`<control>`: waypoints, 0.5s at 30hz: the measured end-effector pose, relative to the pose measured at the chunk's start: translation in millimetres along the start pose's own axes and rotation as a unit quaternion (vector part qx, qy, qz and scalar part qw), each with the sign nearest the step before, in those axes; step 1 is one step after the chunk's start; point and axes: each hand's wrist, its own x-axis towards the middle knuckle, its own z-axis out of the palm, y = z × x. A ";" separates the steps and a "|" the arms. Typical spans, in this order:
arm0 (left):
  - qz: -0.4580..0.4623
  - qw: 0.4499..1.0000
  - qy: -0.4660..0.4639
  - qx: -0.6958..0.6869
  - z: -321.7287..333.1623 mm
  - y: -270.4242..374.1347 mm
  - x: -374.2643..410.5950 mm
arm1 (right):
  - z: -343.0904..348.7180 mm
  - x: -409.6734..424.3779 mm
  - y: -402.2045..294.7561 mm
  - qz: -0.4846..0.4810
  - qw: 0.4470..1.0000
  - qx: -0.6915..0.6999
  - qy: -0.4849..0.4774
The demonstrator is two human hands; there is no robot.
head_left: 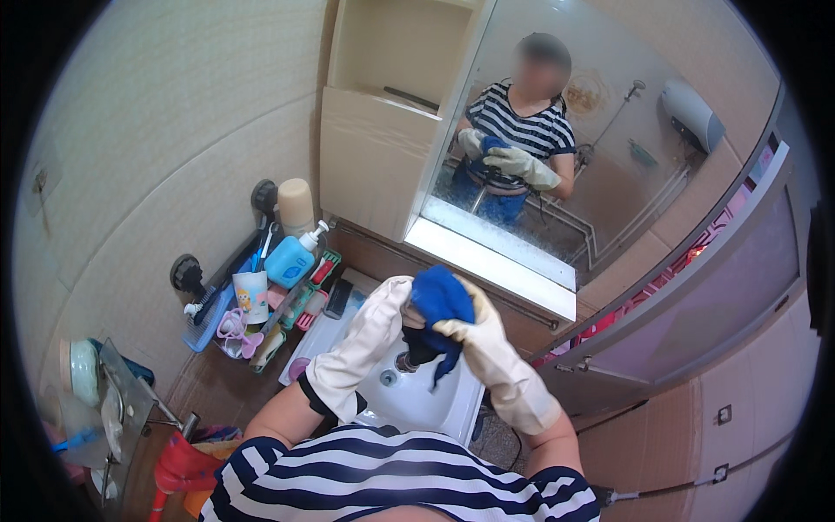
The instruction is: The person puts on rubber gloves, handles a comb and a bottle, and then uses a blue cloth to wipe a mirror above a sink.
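Observation:
Both my hands wear long off-white rubber gloves and are raised above a white washbasin point(424, 404). Between them is a bunched blue cloth point(443, 297), one end of which dangles below. My right hand point(475, 320) grips the cloth from its right side, thumb across the front. My left hand point(396, 301) holds it from the left; the cloth hides part of those fingers. A dark piece under the blue cloth, black in colour, cannot be told apart clearly. Beneath the hands are the tap point(406, 362) and the drain point(388, 377).
Left of the basin, a wall rack holds a blue pump bottle point(290, 261), a printed cup point(251, 297) and a comb point(210, 320). A mirror point(613, 85) and cabinet point(372, 163) hang ahead, above a white ledge point(489, 251). A door point(730, 287) stands at right.

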 end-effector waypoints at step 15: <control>-0.035 0.996 0.017 0.085 -66.2 -11.4 -41.0 | -90.2 198.5 -312.6 -0.652 0.512 -0.472 0.300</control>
